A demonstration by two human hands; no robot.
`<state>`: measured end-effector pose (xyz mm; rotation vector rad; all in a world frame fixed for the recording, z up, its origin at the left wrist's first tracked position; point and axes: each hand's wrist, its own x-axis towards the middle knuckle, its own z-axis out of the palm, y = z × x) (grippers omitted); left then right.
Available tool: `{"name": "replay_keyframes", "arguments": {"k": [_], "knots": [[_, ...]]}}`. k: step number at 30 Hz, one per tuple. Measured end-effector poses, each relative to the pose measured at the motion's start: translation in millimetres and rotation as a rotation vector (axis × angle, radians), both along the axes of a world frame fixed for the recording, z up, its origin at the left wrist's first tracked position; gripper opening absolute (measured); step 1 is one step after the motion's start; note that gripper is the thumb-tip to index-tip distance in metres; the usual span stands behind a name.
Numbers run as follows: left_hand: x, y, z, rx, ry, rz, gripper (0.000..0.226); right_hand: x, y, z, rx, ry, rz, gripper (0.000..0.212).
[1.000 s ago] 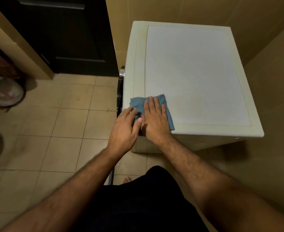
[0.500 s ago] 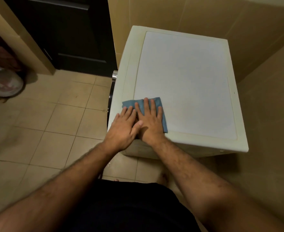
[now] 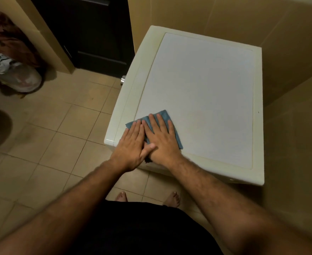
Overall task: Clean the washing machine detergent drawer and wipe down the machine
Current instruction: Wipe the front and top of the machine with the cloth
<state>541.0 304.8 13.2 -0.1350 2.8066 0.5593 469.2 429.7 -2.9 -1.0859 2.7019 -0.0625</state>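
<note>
Looking down from the head camera, we see both hands laid flat on a blue cloth [image 3: 167,116] at the near-left corner of the washing machine [image 3: 203,100] top, roughly at 7 o'clock on its pale panel. Our right hand [image 3: 160,138] rests on the cloth with its fingers straight and slightly spread, pointing toward 11 o'clock. Our left hand [image 3: 132,145] lies just beside it at 9 o'clock, fingers straight and held close together, fingertips on the cloth's left edge and the palm over the machine's cream rim; its thumb overlaps the base of the right hand. Neither hand curls around the fabric; both press on it from above.

The cloth lies folded and flat, its far corner pointing toward 1 o'clock. The detergent drawer sits on the machine's front face, which is hidden from this angle. A small chrome knob [image 3: 123,79] shows at the machine's left edge, at 10 o'clock from the hands.

Beyond, at 11 o'clock, stands a dark door [image 3: 89,34]. At 9 o'clock, on the tiled floor [image 3: 59,129], sits what may be a basket [image 3: 13,76] of laundry, though it is too dim to be sure. Our bare toes [image 3: 121,196] show at 6 o'clock.
</note>
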Motion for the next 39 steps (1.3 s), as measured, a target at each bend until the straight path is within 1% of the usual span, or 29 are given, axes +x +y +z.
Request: {"name": "replay_keyframes", "arguments": {"k": [2, 3, 5, 8, 10, 14, 19, 21, 22, 23, 25, 27, 30, 34, 39], "knots": [[-12.6, -3.5, 1.0, -0.015, -0.028, 0.029, 0.103, -0.2, -13.7, 5.8, 0.005, -0.021, -0.069, 0.103], [-16.1, -4.2, 1.9, -0.027, -0.044, 0.032, 0.101, 0.1, -16.9, 7.1, 0.013, -0.029, -0.091, 0.103], [-13.1, -5.1, 2.2, -0.057, -0.051, 0.019, 0.100, 3.1, -17.2, 6.8, 0.014, -0.013, -0.090, 0.097], [8.1, -0.8, 0.4, -0.096, -0.030, -0.035, 0.103, 15.3, -2.5, 0.1, -0.016, 0.019, -0.034, 0.079], [20.7, 5.1, 0.4, -0.115, -0.040, -0.085, 0.103, 18.4, 15.9, -5.2, -0.017, 0.013, 0.022, 0.076], [15.9, 13.0, 0.5, -0.096, -0.068, -0.193, 0.107, 7.2, 51.2, -8.5, -0.008, 0.028, 0.081, 0.078], [-20.7, 5.0, 5.7, -0.094, -0.103, -0.198, 0.093, -7.2, 28.2, 0.1, 0.021, -0.004, -0.087, 0.087], [-25.2, 3.8, 5.1, -0.115, -0.112, -0.201, 0.094, -4.4, 22.6, 1.5, 0.041, -0.015, -0.116, 0.094], [-23.1, 4.6, 3.9, -0.124, -0.105, -0.206, 0.098, -0.9, 23.1, 0.4, 0.047, -0.010, -0.123, 0.095], [-18.9, 5.7, 2.5, -0.130, -0.095, -0.214, 0.104, 4.4, 25.2, -1.3, 0.049, 0.004, -0.125, 0.095], [-6.7, 9.7, 1.8, -0.147, -0.089, -0.259, 0.111, 16.0, 34.6, -3.3, 0.039, 0.018, -0.111, 0.087], [4.0, 16.5, 3.4, -0.169, -0.089, -0.314, 0.113, 24.2, 51.3, -5.3, 0.034, 0.010, -0.087, 0.081], [2.4, 33.3, 4.1, -0.181, -0.078, -0.358, 0.113, 21.4, 78.9, -4.5, 0.031, 0.009, -0.070, 0.079], [-22.6, 53.0, 1.3, -0.238, -0.040, -0.333, 0.107, -1.2, 85.5, -1.4, 0.044, 0.019, -0.153, 0.078], [-25.0, 57.7, -1.1, -0.216, -0.038, -0.310, 0.112, 2.0, 88.1, -2.2, 0.027, 0.020, -0.169, 0.076]]}}
